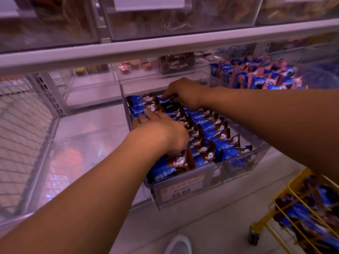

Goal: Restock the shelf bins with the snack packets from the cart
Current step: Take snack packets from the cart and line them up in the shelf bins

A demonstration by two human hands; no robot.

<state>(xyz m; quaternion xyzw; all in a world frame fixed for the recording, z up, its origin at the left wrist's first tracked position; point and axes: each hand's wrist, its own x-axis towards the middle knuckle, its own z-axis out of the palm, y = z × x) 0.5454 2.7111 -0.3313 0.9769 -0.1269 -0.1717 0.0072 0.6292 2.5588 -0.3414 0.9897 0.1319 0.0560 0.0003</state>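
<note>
Shop shelving of clear bins fills the view. Both hands work in the pulled-out bin (211,180) of snack packets (211,125). The right hand (183,92) seems to pinch a packet at the back row; the left hand (161,131) presses flat, its grip released, nearer the front. Seat it snugly against its neighbours. Packets are glossy blue-and-brown, overlapped in rows; more wait in the yellow cart (297,204).
</note>
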